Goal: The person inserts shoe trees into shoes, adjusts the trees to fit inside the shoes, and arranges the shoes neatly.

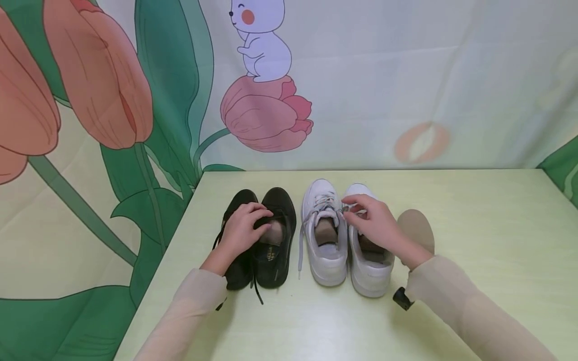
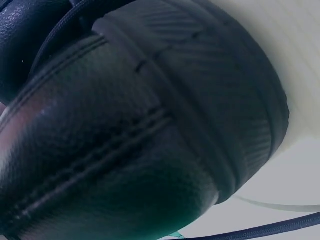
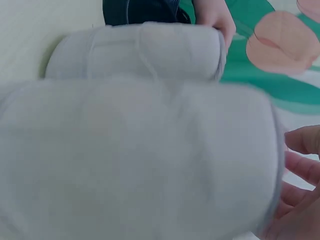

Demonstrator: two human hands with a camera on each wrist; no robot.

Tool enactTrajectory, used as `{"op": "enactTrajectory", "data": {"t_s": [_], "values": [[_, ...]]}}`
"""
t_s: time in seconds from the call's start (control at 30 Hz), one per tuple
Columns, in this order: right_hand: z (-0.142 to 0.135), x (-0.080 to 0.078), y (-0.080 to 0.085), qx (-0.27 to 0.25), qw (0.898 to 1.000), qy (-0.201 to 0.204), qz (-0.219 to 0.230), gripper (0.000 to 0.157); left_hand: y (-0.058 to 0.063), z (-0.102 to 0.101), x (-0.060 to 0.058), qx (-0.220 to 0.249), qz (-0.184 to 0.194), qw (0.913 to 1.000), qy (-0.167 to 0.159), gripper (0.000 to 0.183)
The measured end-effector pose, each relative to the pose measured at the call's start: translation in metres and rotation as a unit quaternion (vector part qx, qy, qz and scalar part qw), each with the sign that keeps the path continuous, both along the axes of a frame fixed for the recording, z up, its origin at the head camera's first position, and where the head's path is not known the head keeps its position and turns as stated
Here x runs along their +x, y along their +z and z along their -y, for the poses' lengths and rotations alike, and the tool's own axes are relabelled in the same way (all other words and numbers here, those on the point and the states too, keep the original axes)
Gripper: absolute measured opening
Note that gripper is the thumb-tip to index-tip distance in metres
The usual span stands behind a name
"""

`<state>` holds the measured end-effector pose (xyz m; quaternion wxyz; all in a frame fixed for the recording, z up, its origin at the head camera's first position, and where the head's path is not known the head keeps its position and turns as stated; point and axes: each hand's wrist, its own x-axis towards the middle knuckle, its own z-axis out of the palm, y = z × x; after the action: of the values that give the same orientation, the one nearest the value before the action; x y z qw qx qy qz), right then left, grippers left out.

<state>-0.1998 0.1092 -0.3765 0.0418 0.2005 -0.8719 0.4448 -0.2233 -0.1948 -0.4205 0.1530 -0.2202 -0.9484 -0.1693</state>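
Observation:
A pair of black lace-up shoes (image 1: 276,260) stands on the left, toes pointing away. My left hand (image 1: 242,228) lies across the left black shoe, thumb and fingers apart, fingertips at the opening of the right one. In the left wrist view, the heel of a black shoe (image 2: 200,100) fills most of the picture. Beside this pair stand white sneakers (image 1: 329,265) with laces. My right hand (image 1: 375,220) hovers over the right sneaker (image 1: 371,281), fingers spread near its laces, thumb apart from the forefinger. The sneaker's heel (image 3: 135,155) covers much of the right wrist view.
A flat beige insole-shaped piece (image 1: 413,225) lies right of the sneakers, partly behind my right forearm. Loose laces (image 1: 301,245) hang onto the pale table (image 1: 487,240). Behind it hangs a cloth (image 1: 361,90) printed with tulips and a white animal.

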Motion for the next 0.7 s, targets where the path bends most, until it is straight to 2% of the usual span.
{"op": "enactTrajectory", "data": {"t_s": [0.13, 0.23, 0.47, 0.7], "values": [[-0.016, -0.001, -0.009, -0.025, 0.999, -0.017, -0.017, 0.028, 0.000, -0.001, 0.001, -0.002, 0.000, 1.0000, 0.000, 0.026], [-0.026, 0.002, -0.011, -0.032, 0.999, -0.028, -0.008, 0.029, 0.000, -0.001, 0.001, -0.002, -0.001, 1.0000, 0.001, 0.026], [-0.052, 0.008, -0.015, 0.019, 0.997, -0.073, 0.007, 0.036, 0.000, 0.000, 0.002, 0.011, -0.006, 0.9999, 0.003, 0.026], [-0.079, 0.006, -0.029, 0.027, 0.994, -0.092, 0.061, 0.052, -0.002, 0.006, 0.004, 0.021, -0.003, 0.9997, 0.008, 0.026]]}}
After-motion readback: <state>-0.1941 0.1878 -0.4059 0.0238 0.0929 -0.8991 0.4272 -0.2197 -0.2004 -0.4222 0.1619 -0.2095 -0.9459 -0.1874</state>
